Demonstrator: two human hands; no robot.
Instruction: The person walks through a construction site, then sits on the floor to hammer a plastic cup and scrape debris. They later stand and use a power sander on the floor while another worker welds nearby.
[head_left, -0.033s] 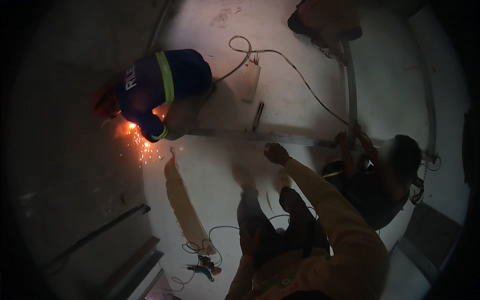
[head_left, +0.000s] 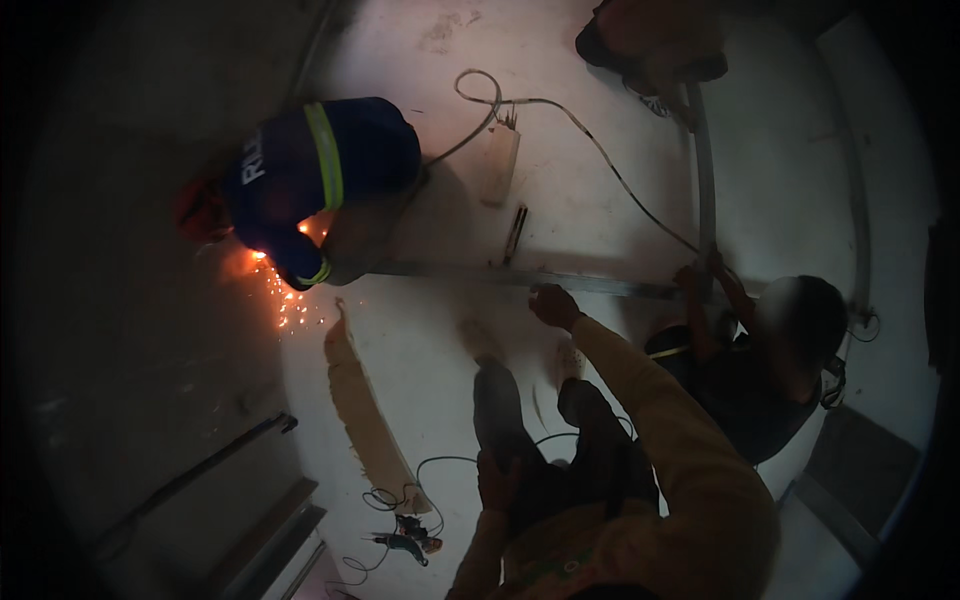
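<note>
My right hand [head_left: 553, 306], at the end of a yellowish sleeve, is curled closed at the near edge of a long grey metal bar [head_left: 600, 285]. The dim light does not show whether it grips anything. My left hand [head_left: 497, 480] rests on my left thigh, its fingers laid along the dark trousers [head_left: 512, 435]. To the left, a co-worker in a blue jacket [head_left: 365, 150] and red headgear [head_left: 203, 210] bends over the bar's far-left end, where bright orange sparks [head_left: 285, 295] fall. At the right, another crouching person [head_left: 790, 350] has both hands at the bars' junction.
A second metal bar [head_left: 703, 180] runs away toward a third person [head_left: 655, 45]. A cable [head_left: 590, 135] loops across the floor near a packet of thin rods [head_left: 500, 165]. A torn cardboard strip [head_left: 370, 420] and a corded power tool [head_left: 405, 543] lie at lower left.
The co-worker in blue has shifted slightly left, with the headgear lower and farther left. My left lower leg has moved slightly. My hands stay nearly in place.
</note>
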